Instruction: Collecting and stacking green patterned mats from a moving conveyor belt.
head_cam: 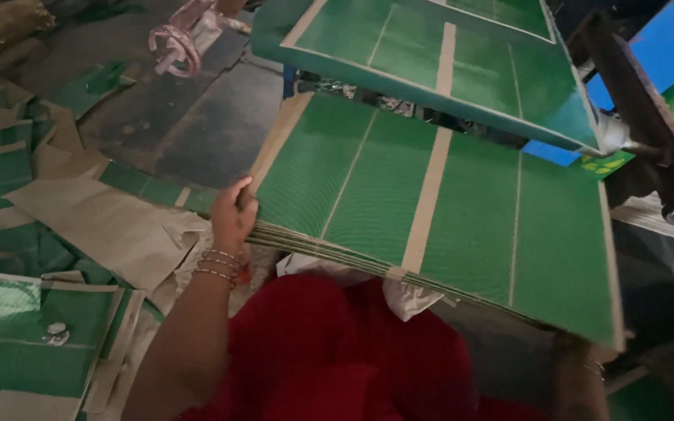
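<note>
Dark concrete floor [196,125] fills the background, strewn on one side with loose green and tan printed sheets [33,335] and folded brown paper pieces [111,222]. Taking the stack of green printed sheets [446,210] as the landmark: it lies flat and slightly tilted across the middle of the view, its top sheet green with pale tan stripes and thin white lines, its layered edges facing the person. Above and behind the stack, a second green printed panel [446,62] sits on a machine, with a blue machine part [665,39] and a dark metal arm [641,101] beyond the stack's far right corner. A pink metal handwheel [177,43] stands well away from the stack's upper left. Below the stack's near edge, red cloth [337,351] covers the person's lap.

The left hand [234,214], bangles on its wrist, grips the stack's left near corner, fingers curled over the top and thumb against the edge, pinching the sheets. The right hand is hidden under the stack's right near corner; only its wrist [579,374] shows, so I cannot tell its state.
</note>
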